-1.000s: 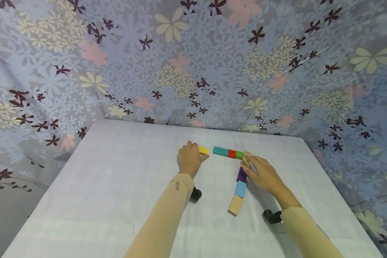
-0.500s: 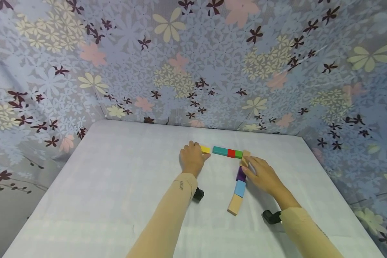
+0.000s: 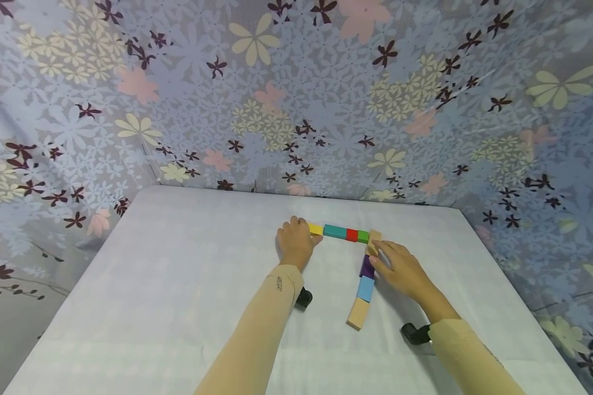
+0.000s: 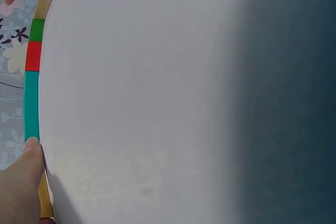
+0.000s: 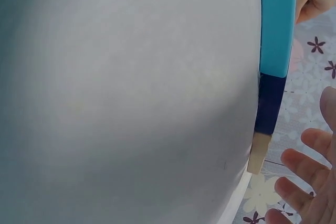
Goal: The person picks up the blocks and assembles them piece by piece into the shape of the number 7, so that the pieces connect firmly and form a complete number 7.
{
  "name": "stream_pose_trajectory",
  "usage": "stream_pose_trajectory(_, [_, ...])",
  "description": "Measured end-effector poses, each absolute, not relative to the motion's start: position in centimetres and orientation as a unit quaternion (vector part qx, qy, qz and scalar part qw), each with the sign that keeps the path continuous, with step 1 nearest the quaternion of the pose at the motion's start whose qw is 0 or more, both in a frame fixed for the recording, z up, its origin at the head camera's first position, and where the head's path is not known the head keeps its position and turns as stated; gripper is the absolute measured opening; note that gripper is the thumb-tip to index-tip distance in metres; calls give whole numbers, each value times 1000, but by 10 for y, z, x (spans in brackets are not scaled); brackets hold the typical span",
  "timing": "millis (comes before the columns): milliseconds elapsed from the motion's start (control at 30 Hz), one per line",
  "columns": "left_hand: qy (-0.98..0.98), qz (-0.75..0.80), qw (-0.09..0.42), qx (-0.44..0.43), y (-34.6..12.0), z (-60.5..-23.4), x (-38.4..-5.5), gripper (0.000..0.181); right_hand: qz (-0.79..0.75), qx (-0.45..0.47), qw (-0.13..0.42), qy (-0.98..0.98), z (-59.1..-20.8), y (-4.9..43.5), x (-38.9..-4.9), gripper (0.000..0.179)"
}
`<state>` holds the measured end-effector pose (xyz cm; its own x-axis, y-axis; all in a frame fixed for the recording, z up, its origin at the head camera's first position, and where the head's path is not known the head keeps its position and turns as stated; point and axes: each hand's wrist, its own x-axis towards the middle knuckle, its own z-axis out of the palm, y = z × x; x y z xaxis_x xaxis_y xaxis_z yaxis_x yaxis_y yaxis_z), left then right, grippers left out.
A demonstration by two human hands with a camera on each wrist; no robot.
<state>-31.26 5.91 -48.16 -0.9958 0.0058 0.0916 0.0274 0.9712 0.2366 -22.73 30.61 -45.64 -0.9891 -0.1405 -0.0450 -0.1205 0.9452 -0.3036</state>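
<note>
My left hand (image 3: 295,241) pinches a yellow block (image 3: 316,229) at the left end of a row, thumb along its near side. Its right end meets a long teal block (image 3: 335,231), followed by a red block (image 3: 352,235) and a green block (image 3: 363,236). A wooden block (image 3: 374,236) makes the corner. From there a purple block (image 3: 367,266), a light blue block (image 3: 365,289) and another wooden block (image 3: 358,314) run toward me. My right hand (image 3: 401,269) hovers beside the corner, its fingers (image 5: 299,163) spread and relaxed in the right wrist view.
The blocks lie on a table with a white cloth (image 3: 178,285). A flowered curtain (image 3: 257,109) hangs behind and at both sides. Black camera mounts stick out at the left wrist (image 3: 303,298) and the right wrist (image 3: 415,333).
My left hand has shifted slightly to the right with the yellow block, and the gap between it and the teal block has closed. The right hand stays by the corner.
</note>
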Motion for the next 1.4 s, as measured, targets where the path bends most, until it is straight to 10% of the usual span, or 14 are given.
stream_pose_trajectory(1400, [-993, -111, -2, -34, 66, -481, -319, 74, -157, -62, 20, 985, -463, 310, -217, 60])
